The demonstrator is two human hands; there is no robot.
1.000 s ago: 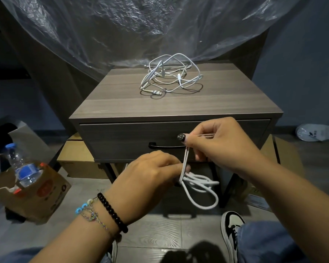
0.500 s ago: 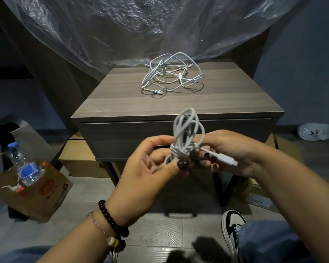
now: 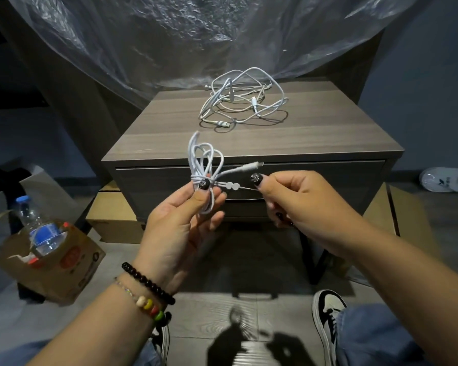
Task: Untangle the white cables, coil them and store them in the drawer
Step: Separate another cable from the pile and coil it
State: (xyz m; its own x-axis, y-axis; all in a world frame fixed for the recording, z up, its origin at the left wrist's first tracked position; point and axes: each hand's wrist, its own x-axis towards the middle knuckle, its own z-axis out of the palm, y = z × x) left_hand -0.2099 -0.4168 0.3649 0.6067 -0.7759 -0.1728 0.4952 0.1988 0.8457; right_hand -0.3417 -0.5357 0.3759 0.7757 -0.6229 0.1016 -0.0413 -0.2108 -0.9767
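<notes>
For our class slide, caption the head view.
Left hand grips coiled white cable; right hand pinches its end.

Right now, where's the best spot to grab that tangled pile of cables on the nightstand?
Probably the tall loops at the top of the tangled cables, coming straight down from above. They arch clear of the nightstand, so fingers can hook under them.

plastic sheet (image 3: 196, 35) draped at 12 o'clock | water bottle (image 3: 37, 228) in open cardboard box (image 3: 72, 268) on floor at 8 o'clock | flat carton (image 3: 114, 215) beside it | white shoe (image 3: 447, 179) on floor at 3 o'clock
</notes>
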